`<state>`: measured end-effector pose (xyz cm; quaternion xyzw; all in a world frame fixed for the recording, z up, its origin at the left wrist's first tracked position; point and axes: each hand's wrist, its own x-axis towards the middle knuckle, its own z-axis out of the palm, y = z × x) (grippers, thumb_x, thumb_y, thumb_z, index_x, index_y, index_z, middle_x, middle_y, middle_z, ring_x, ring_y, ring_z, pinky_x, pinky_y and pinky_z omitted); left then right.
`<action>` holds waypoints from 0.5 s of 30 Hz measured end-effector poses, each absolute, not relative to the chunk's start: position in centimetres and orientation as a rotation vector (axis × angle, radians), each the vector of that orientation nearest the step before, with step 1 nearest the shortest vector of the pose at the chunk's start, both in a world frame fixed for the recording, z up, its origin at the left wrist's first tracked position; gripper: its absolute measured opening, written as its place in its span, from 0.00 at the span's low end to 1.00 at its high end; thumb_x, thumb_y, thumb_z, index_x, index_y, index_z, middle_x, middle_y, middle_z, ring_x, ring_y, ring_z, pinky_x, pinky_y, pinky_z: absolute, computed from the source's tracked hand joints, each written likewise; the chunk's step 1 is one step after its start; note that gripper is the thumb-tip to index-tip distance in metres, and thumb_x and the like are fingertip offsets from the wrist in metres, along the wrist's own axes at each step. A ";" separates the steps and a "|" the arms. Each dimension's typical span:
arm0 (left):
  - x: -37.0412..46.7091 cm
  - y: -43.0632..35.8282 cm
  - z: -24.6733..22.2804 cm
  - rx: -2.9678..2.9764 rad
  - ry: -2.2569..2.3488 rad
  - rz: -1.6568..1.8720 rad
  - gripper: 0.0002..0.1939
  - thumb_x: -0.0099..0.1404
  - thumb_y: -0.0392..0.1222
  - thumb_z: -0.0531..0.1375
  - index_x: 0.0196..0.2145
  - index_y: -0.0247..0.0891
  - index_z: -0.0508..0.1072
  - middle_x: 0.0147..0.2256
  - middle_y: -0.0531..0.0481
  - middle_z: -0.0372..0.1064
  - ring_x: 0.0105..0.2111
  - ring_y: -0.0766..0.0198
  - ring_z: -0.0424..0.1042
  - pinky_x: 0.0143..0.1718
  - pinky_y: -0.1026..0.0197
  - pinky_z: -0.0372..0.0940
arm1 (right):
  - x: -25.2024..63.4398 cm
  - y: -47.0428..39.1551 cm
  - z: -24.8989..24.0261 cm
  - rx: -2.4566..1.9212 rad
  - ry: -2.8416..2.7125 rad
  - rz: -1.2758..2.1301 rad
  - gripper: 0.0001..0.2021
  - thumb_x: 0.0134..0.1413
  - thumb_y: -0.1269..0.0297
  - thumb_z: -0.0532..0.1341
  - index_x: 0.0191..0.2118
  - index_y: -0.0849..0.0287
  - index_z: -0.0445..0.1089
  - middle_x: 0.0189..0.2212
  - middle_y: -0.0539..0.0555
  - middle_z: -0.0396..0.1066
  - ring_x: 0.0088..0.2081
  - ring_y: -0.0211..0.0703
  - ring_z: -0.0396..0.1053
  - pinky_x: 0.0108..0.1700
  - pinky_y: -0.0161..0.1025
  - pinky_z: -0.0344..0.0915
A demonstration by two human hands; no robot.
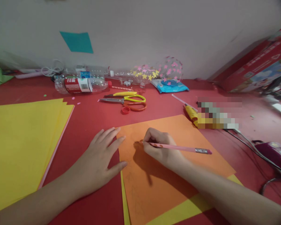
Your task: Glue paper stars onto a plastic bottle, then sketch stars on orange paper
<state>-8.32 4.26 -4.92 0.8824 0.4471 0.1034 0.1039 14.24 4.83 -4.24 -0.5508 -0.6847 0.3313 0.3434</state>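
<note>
An orange sheet [175, 128] lies over a yellow sheet [180, 214], with faint pencil marks along its lower left. My right hand [162, 148] grips a pink pencil [180, 148]; the point is at the upper left part of the orange sheet, and the eraser end is toward the right. My left hand [103, 156] is spread flat at the left edge of the orange sheet, fingertips and thumb tip resting on it. Scissors [133, 102] with yellow and orange handles lie beyond the hands, beside a small red ring [125, 110].
Yellow paper is stacked [23, 140] at left. Toward the wall lie a plastic bottle [78, 85], a blue packet [170, 86] and star-patterned clear balloons [170, 70]. A yellow glue gun [191, 114], cables [250, 145] and a red box [255, 68] are at right.
</note>
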 end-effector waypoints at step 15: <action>-8.2 4.2 -4.9 2.595 1.321 0.306 0.33 0.66 0.62 0.51 0.60 0.38 0.64 0.65 0.37 0.53 0.64 0.41 0.50 0.62 0.34 0.48 | 14.1 4.6 -3.7 -1.361 -1.852 0.915 0.05 0.40 0.72 0.53 0.21 0.56 0.56 0.15 0.43 0.55 0.18 0.30 0.51 0.19 0.29 0.47</action>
